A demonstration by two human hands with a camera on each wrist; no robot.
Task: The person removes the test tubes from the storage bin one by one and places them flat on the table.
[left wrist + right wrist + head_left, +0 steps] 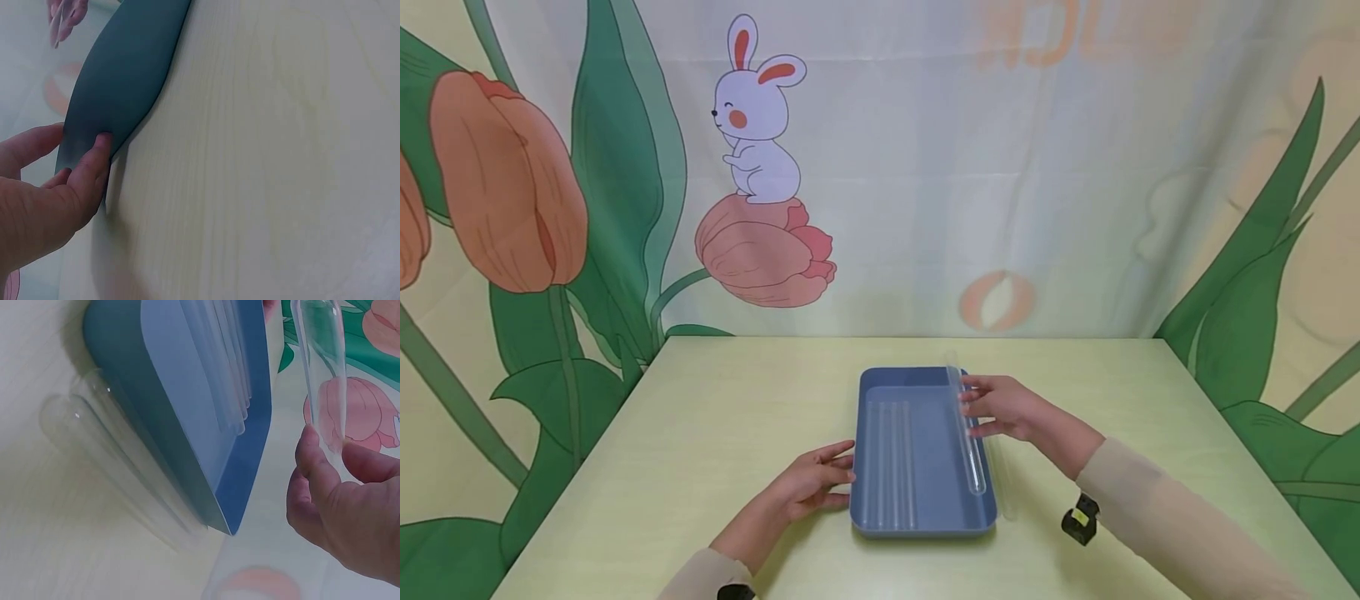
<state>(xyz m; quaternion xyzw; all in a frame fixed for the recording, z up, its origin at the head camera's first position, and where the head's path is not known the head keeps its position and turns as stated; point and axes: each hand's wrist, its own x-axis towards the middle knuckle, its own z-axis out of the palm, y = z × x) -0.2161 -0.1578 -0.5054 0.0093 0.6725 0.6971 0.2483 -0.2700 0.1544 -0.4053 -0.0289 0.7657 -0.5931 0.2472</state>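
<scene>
My right hand [1009, 407] pinches a clear test tube [974, 462] between thumb and fingers, over the right side of a blue tray [936, 475]. The tube slants, its rounded end toward me. Several similar tubes [891, 467] lie side by side lengthwise in the tray's left half. In the left wrist view, the fingers of my left hand [47, 194] rest against the outer wall of the tray [125, 69], extended rather than wrapped round it. Two more clear tubes [125, 456] lie on the table along the tray's right side, faint in the head view.
The pale wood-patterned table [737, 400] carries the tray near its middle. Behind it hangs a curtain [910, 183] printed with tulips and a rabbit. A small black device [1080, 520] is at my right sleeve.
</scene>
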